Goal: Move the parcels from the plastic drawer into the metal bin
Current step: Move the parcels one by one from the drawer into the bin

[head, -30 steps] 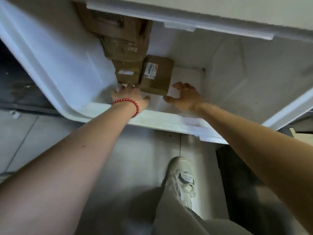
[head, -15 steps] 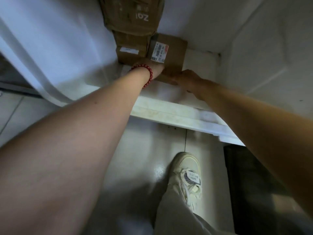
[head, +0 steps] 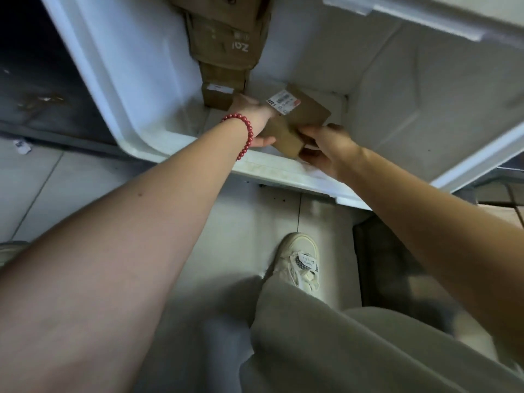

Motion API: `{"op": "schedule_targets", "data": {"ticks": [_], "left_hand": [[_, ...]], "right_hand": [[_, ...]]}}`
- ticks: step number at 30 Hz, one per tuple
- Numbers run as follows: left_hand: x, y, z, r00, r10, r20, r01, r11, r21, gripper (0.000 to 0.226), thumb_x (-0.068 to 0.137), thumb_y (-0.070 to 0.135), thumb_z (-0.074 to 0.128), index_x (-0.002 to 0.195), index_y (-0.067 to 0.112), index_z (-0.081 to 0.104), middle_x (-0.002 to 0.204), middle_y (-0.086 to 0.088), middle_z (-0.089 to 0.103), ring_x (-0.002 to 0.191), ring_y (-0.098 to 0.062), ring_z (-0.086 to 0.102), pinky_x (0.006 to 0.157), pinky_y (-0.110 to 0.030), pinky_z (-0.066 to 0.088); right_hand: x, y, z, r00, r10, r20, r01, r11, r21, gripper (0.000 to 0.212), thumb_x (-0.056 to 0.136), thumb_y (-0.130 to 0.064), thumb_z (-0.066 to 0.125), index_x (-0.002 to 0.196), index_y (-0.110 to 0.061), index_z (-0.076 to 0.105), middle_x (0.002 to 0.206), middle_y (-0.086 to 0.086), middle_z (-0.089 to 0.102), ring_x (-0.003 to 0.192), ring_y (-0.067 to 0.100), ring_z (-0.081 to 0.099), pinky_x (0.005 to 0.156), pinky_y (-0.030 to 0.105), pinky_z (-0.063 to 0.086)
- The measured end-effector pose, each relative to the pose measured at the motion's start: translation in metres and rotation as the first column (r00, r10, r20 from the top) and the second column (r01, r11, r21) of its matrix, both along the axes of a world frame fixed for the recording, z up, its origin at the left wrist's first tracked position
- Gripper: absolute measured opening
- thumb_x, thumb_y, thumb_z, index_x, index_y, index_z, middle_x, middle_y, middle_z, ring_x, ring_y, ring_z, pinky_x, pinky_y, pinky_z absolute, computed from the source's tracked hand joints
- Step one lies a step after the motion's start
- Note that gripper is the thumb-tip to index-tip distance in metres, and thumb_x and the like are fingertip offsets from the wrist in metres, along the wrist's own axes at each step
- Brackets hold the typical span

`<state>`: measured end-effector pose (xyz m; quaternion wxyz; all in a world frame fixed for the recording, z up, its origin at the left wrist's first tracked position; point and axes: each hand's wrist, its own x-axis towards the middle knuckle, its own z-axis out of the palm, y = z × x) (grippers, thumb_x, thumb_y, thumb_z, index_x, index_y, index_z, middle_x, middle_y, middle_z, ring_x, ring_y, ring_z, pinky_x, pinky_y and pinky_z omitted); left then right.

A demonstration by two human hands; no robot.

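Grey trouser leg [head: 326, 336] and cream sneaker [head: 297, 262] nearest, on pale floor tiles [head: 226, 222], dark mat [head: 397, 265] right of the shoe. Arms reach over the white plastic drawer [head: 283, 171] front rim, nothing blocking. Left hand [head: 252, 117], red bead bracelet [head: 243, 131] at wrist, wraps the small brown parcel [head: 300, 120] from the left, thumb underneath. Right hand [head: 326, 148] grips its near right corner, fingers curled. Parcel tilted, label [head: 283, 102] up, inside the drawer just behind the front wall. Beyond, stacked parcels [head: 226, 38] along the left wall, smallest box [head: 218, 95] beside the left hand. Dark container [head: 37, 89] left of drawer, maybe the metal bin, too dim to tell
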<state>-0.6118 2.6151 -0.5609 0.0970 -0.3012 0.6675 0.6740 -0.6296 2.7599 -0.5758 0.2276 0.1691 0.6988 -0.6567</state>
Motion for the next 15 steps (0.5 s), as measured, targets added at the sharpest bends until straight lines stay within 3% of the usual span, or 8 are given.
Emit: {"op": "schedule_targets", "data": {"ticks": [4, 8, 10, 12, 15], "left_hand": [[0.032, 0.008, 0.029, 0.998, -0.018, -0.062, 0.022, 0.997, 0.075, 0.039, 0.091, 0.011, 0.060, 0.128, 0.013, 0.046, 0.127, -0.012, 0.051, 0.108, -0.030, 0.057, 0.053, -0.027, 0.056], [0.075, 0.019, 0.075, 0.990, -0.110, -0.083, 0.116, 0.991, 0.073, 0.022, 0.093, 0.012, 0.057, 0.114, 0.007, 0.058, 0.120, -0.015, 0.060, 0.102, -0.029, 0.063, 0.051, -0.024, 0.052], [0.097, 0.024, 0.096, 0.989, -0.111, -0.097, 0.119, 0.990, 0.078, 0.009, 0.095, 0.012, 0.055, 0.100, 0.008, 0.061, 0.109, -0.013, 0.063, 0.094, -0.025, 0.063, 0.056, -0.026, 0.054], [0.121, 0.027, 0.118, 0.990, -0.107, -0.096, 0.115, 0.990, 0.083, 0.009, 0.096, 0.012, 0.054, 0.087, 0.013, 0.055, 0.092, -0.007, 0.060, 0.081, -0.020, 0.060, 0.066, -0.028, 0.054], [0.150, 0.027, 0.147, 0.989, -0.119, -0.093, 0.127, 0.989, 0.077, 0.005, 0.096, 0.014, 0.056, 0.100, 0.012, 0.053, 0.089, -0.002, 0.056, 0.082, -0.021, 0.061, 0.074, -0.031, 0.056]], "right_hand": [[0.028, 0.018, 0.034, 0.994, -0.107, -0.016, 0.105, 0.988, -0.110, 0.047, 0.090, -0.002, 0.063, 0.122, -0.008, 0.030, 0.109, 0.021, 0.059, 0.101, 0.037, 0.065, 0.087, 0.054, 0.054], [0.062, 0.035, 0.071, 0.987, -0.146, -0.064, 0.135, 0.978, -0.159, 0.054, 0.090, -0.004, 0.063, 0.130, -0.017, 0.029, 0.119, 0.016, 0.057, 0.105, 0.033, 0.064, 0.074, 0.047, 0.058], [0.081, 0.045, 0.089, 0.986, -0.148, -0.074, 0.128, 0.965, -0.228, 0.052, 0.090, -0.003, 0.063, 0.127, -0.017, 0.029, 0.128, 0.016, 0.053, 0.107, 0.033, 0.064, 0.072, 0.047, 0.059], [0.099, 0.056, 0.105, 0.984, -0.165, -0.068, 0.135, 0.939, -0.317, 0.064, 0.087, -0.003, 0.067, 0.135, -0.019, 0.027, 0.136, 0.015, 0.048, 0.105, 0.035, 0.066, 0.073, 0.051, 0.059], [0.129, 0.071, 0.128, 0.985, -0.135, -0.106, 0.093, 0.938, -0.334, 0.076, 0.084, -0.010, 0.073, 0.141, -0.024, 0.025, 0.142, 0.010, 0.045, 0.094, 0.033, 0.071, 0.080, 0.049, 0.058]]}}
